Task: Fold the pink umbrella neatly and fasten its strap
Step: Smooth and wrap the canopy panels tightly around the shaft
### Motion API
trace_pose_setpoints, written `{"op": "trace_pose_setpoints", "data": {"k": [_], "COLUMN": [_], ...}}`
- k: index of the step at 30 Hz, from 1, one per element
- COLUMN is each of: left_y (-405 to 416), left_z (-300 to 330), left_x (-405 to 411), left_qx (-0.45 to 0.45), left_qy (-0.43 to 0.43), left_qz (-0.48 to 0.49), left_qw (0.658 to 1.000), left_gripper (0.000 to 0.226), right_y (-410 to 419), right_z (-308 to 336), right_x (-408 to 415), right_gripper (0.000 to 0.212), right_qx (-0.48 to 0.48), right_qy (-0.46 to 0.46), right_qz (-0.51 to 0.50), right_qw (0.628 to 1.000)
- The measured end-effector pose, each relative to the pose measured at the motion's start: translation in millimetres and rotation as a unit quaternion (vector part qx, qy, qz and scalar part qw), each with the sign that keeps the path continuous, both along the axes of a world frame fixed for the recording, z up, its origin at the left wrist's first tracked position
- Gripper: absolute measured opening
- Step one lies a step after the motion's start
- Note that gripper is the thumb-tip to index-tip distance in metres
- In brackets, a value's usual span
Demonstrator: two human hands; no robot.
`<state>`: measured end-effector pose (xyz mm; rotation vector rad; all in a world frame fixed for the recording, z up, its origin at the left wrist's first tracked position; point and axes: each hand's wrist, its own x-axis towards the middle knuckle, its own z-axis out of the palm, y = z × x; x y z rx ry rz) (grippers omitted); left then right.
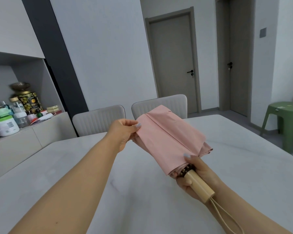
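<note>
The collapsed pink umbrella point(167, 139) is held in the air above the white table point(128, 191), its canopy spread in flat folds. My left hand point(123, 132) pinches a fold of the pink fabric at its far left edge, thumb on top. My right hand point(193, 178) grips the pale wooden handle point(199, 185) where it meets the canopy, thumb pressing on the fabric. A beige wrist loop point(227, 215) hangs from the handle's end. The fastening strap is not visible.
Two light upholstered chairs point(98, 120) stand at the table's far side. A sideboard point(24, 137) with jars and bottles is on the left. A green plastic stool point(286, 122) stands at the right, with closed doors behind.
</note>
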<state>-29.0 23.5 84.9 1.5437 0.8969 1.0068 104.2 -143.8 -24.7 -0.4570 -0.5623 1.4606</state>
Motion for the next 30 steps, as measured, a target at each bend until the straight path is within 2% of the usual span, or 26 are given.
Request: {"op": "trace_pose_setpoints", "data": {"k": [2,4,8,10,13,18,20,23,27,30], "left_y": [1.7,3.6,-6.2,-16.4,-39.0,-60.9,-66.5,-71.2,-67.7,-64.0], "left_z": [-6.5,-11.9,-10.7,-10.9,-14.5,-35.8,-40.3,-42.5,-52.3,-62.3], "left_x": [0.7,1.6,5.2,11.2,21.9,37.0,39.1,39.3,39.3,37.6], "left_qx": [-0.001,0.012,0.135,0.193,0.264,0.325,0.334,0.324,0.273,0.225], "left_qy": [0.001,0.022,0.152,0.170,0.190,0.205,0.216,0.237,0.267,0.248], "left_qz": [0.014,0.032,0.150,0.176,0.173,0.117,0.097,0.067,0.027,0.010], "left_qw": [1.000,0.999,0.968,0.950,0.930,0.916,0.912,0.913,0.924,0.942], "left_gripper": [0.009,0.010,0.005,0.018,0.033,0.043,0.047,0.052,0.057,0.063], "right_y": [2.3,4.0,3.6,0.8,-1.9,-5.0,-5.1,-3.5,-2.4,-2.0], "right_z": [-3.1,-6.4,-6.9,-3.9,-1.5,2.2,2.8,0.9,-0.1,-0.6], "right_x": [0.7,0.7,-3.3,-6.5,-9.5,-11.8,-11.4,-10.1,-9.5,-9.2], "right_gripper": [0.051,0.046,0.033,0.032,0.036,0.005,0.005,0.017,0.022,0.029], "right_qx": [-0.023,-0.050,-0.032,-0.027,-0.035,-0.055,-0.060,-0.063,-0.046,-0.036], "right_qy": [-0.044,-0.132,-0.207,-0.241,-0.272,-0.318,-0.322,-0.314,-0.295,-0.274], "right_qz": [-0.014,-0.047,-0.134,-0.150,-0.163,-0.168,-0.173,-0.185,-0.185,-0.175], "right_qw": [0.999,0.989,0.969,0.958,0.948,0.932,0.929,0.929,0.936,0.945]}}
